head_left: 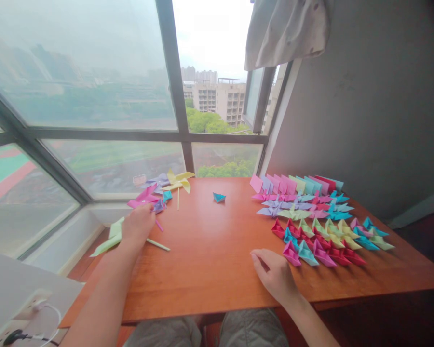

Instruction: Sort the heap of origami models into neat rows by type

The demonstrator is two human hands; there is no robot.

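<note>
My left hand rests at the table's left edge, fingers curled over a green paper pinwheel and its stick. Pink, purple and yellow pinwheels lie just beyond it. My right hand lies on the wooden table near the front edge, its fingers loosely bent and holding nothing. It sits just left of a pink folded paper boat. A single blue paper boat sits alone mid-table.
Several rows of coloured paper boats and folded paper pieces fill the table's right side. A large window is behind, a grey wall to the right. A white power strip with a cable lies at lower left.
</note>
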